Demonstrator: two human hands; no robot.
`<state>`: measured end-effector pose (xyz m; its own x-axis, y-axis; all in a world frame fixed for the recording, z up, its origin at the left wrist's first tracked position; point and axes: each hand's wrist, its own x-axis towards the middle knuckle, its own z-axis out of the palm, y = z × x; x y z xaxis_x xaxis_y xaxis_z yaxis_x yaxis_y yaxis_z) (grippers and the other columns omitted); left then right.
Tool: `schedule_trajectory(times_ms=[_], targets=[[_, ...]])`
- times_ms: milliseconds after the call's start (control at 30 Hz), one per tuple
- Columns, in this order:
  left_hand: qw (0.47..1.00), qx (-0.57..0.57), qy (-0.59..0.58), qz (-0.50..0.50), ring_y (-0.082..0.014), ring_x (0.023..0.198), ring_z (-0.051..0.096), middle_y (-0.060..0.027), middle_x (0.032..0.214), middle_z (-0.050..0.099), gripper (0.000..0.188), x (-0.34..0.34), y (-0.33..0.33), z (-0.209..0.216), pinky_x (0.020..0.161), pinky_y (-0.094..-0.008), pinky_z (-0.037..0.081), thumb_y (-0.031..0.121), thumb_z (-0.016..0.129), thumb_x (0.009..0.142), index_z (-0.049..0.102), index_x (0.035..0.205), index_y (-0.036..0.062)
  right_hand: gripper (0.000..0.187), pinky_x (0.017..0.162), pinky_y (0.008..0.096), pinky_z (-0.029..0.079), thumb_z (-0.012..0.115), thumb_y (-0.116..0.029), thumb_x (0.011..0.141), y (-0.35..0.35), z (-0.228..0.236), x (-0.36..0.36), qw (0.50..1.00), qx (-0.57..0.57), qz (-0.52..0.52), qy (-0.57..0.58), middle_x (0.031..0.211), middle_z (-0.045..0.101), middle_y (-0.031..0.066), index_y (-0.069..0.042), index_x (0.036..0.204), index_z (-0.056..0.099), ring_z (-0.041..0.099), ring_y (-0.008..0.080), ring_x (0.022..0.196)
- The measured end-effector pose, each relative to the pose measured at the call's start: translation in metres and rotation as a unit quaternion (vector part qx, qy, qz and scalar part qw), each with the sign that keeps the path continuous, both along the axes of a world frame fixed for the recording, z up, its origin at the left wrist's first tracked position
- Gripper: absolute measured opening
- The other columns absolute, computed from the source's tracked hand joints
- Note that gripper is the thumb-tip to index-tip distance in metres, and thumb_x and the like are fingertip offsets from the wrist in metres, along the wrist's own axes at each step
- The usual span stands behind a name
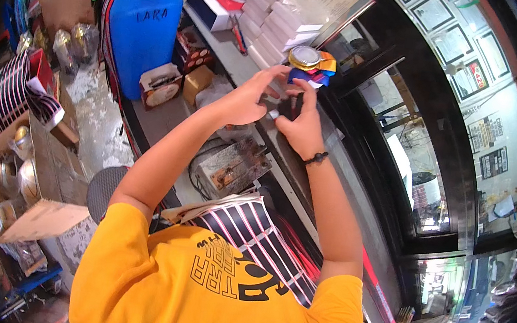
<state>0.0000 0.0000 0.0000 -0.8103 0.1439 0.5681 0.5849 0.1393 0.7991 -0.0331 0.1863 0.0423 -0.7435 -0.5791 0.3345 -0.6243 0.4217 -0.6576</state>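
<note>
Just beyond the fingertips: medal [305, 56]. Left hand [246, 103] fingers apart; right hand [306, 125] grip unclear. Likely handling step; next calls for steady fingers.

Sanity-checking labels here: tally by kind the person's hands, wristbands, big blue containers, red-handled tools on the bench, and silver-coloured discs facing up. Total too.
Hands: 2, left hand and right hand
Dark wristband: 1
Big blue container: 1
Red-handled tool: 1
Silver-coloured disc: 1
Total: 6
</note>
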Motion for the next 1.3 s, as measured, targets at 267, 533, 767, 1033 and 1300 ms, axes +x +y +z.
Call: schedule_trajectory(times_ms=[267, 533, 767, 1033, 1300], targets=[[0.996, 0.031, -0.071, -0.052, -0.0275, 0.124, 0.05, -0.0134, 0.139, 0.044, 0.096, -0.005, -0.007, 0.008, 0.105, -0.0367, 0.04, -0.014, 0.047, 0.062, 0.028, 0.152, 0.0136, 0.101, 0.095, 0.0368, 0.047, 0.087, -0.011, 0.056, 0.0, 0.007, -0.001, 1.0, 0.002, 0.01, -0.004, 0.13, 0.053, 0.0161, -0.009, 0.143, 0.037, 0.056, 0.0274, 0.113], [0.976, -0.09, -0.112, -0.164, -0.0327, 0.132, 0.045, -0.0171, 0.135, 0.048, 0.108, -0.02, -0.021, 0.046, 0.107, -0.0389, 0.039, -0.009, 0.059, 0.06, 0.011, 0.153, 0.0143, 0.112, 0.109, 0.0419, 0.039, 0.093, -0.023, 0.054, -0.003, 0.015, 0.012, 0.999, 0.044, 0.001, 0.033, 0.142, 0.045, 0.0208, -0.004, 0.146, 0.031, 0.044, 0.0358, 0.133], [0.952, -0.298, -0.005, -0.069, -0.0337, 0.109, 0.06, -0.0216, 0.111, 0.055, 0.07, -0.024, -0.015, 0.079, 0.091, -0.0382, 0.045, -0.008, 0.067, 0.063, 0.029, 0.122, 0.0017, 0.103, 0.104, 0.0424, 0.043, 0.095, -0.029, 0.054, -0.004, 0.011, 0.013, 0.989, 0.055, 0.037, 0.13, 0.137, 0.047, 0.02, -0.004, 0.133, 0.035, 0.048, 0.0376, 0.128], [0.939, -0.342, 0.014, -0.035, -0.0366, 0.107, 0.057, -0.0171, 0.107, 0.058, 0.049, 0.005, -0.017, 0.085, 0.09, -0.041, 0.044, 0.001, 0.076, 0.067, 0.045, 0.106, 0.0037, 0.086, 0.086, 0.039, 0.05, 0.093, -0.029, 0.063, 0.006, 0.016, 0.005, 0.999, 0.037, -0.003, -0.007, 0.122, 0.05, 0.0128, -0.007, 0.123, 0.036, 0.058, 0.0255, 0.104], [0.878, -0.46, 0.088, -0.102, -0.0358, 0.128, 0.048, -0.0171, 0.135, 0.053, 0.076, -0.014, 0.003, 0.082, 0.107, -0.0418, 0.039, 0.005, 0.081, 0.067, 0.048, 0.135, 0.0064, 0.056, 0.083, 0.0339, 0.05, 0.06, -0.043, 0.095, 0.048, 0.066, 0.006, 0.938, -0.159, -0.069, -0.301, 0.123, 0.054, 0.0077, -0.007, 0.133, 0.04, 0.06, 0.018, 0.102]])
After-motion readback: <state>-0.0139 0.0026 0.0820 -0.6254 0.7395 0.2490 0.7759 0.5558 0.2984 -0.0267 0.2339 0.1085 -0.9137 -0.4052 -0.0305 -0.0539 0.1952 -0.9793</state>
